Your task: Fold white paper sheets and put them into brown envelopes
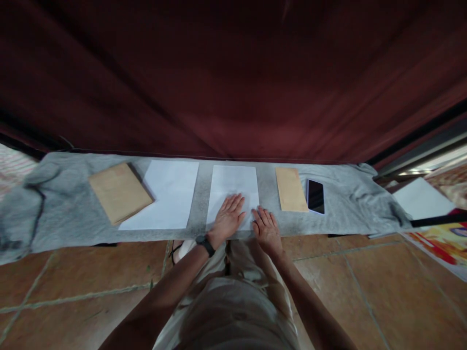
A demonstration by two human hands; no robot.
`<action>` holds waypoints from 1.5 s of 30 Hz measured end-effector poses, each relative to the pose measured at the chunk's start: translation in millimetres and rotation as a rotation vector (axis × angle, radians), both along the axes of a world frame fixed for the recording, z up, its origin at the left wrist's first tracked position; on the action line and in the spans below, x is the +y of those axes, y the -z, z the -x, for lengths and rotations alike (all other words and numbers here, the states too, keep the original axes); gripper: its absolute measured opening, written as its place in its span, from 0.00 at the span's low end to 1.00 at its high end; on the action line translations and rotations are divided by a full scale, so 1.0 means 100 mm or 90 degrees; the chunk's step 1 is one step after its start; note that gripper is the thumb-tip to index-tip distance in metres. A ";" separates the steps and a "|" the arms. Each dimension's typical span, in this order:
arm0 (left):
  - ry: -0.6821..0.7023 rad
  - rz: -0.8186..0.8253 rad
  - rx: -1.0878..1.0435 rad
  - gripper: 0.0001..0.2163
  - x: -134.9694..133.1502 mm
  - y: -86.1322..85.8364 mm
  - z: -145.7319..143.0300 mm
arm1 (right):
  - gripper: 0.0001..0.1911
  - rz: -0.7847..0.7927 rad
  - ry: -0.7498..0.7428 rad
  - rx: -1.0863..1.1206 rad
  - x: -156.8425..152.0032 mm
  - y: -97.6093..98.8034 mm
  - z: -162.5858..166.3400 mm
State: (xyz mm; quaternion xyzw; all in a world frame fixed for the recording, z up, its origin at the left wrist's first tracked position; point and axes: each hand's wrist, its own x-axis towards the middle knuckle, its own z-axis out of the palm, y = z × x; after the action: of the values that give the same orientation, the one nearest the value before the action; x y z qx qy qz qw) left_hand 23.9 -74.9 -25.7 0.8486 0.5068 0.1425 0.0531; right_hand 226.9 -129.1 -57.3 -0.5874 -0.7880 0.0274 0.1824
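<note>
A white sheet of paper [233,182] lies upright in front of me on the grey cloth [200,194]. My left hand [228,216] rests flat on its lower right part, fingers stretched out and pointing away from me. A dark watch [205,245] is on that wrist. At the sheet's lower right edge lies my right hand [266,228], palm down with its fingers extended, partly on the cloth. Neither hand grips anything. Right of the hands is a narrow brown envelope [292,189], and beside it a phone [315,197] with a dark screen.
On the left, a stack of brown envelopes [120,193] overlaps some white paper [170,194]. A dark red curtain [233,97] hangs behind the cloth-covered surface. Tiled floor [339,287] shows below its front edge. Another white sheet [423,198] lies off to the far right.
</note>
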 end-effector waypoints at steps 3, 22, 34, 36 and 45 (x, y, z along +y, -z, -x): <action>-0.011 0.014 0.012 0.27 0.23 0.11 -0.15 | 0.25 -0.007 -0.005 0.009 -0.02 0.03 -0.02; -0.152 0.018 -0.002 0.28 0.76 0.22 0.10 | 0.25 0.051 -0.006 0.044 1.34 -0.14 0.74; -0.223 -0.023 -0.036 0.29 0.55 0.26 0.62 | 0.26 0.010 0.050 0.007 1.28 -0.01 0.14; -0.221 -0.021 -0.032 0.28 0.49 0.26 0.71 | 0.26 -0.001 0.049 0.025 1.26 0.00 0.06; 0.021 0.029 -0.055 0.25 -0.20 0.11 1.08 | 0.26 0.012 -0.086 0.133 0.72 -0.04 -0.29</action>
State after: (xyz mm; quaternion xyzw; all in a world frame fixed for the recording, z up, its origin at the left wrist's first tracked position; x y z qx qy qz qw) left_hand -84.5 -94.4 -36.6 0.8486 0.4927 0.1665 0.0964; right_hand 255.9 -57.2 -53.3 -0.5289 -0.8021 0.1077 0.2556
